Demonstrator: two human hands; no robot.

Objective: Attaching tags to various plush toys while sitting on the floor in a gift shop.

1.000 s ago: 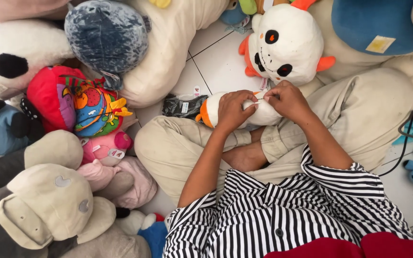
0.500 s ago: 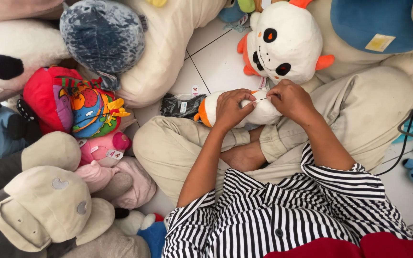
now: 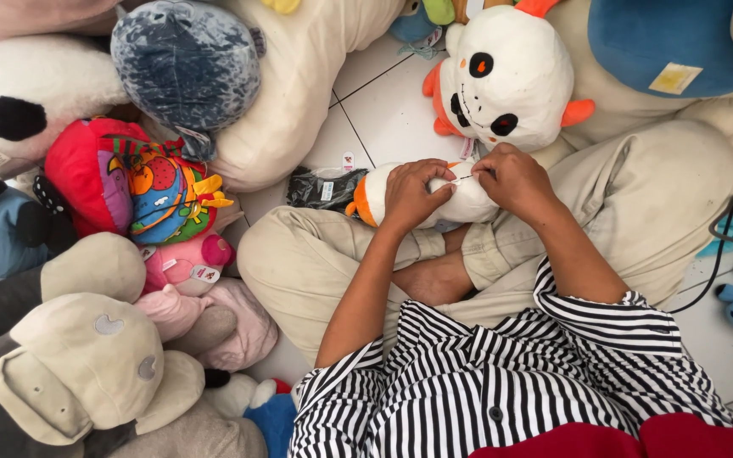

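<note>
Both hands stay on small white plush toy [image 3: 460, 203]: left hand [image 3: 413, 193] clenched around its body, right hand [image 3: 515, 180] pinching at top; barely shifted since earlier.

Bare tiled floor [image 3: 383, 110] lies open far of the hands, partly taken by a black packet [image 3: 324, 187]. A white skull-faced plush [image 3: 506, 76] blocks far right; piled plush toys [image 3: 120, 254] wall off the left.
</note>
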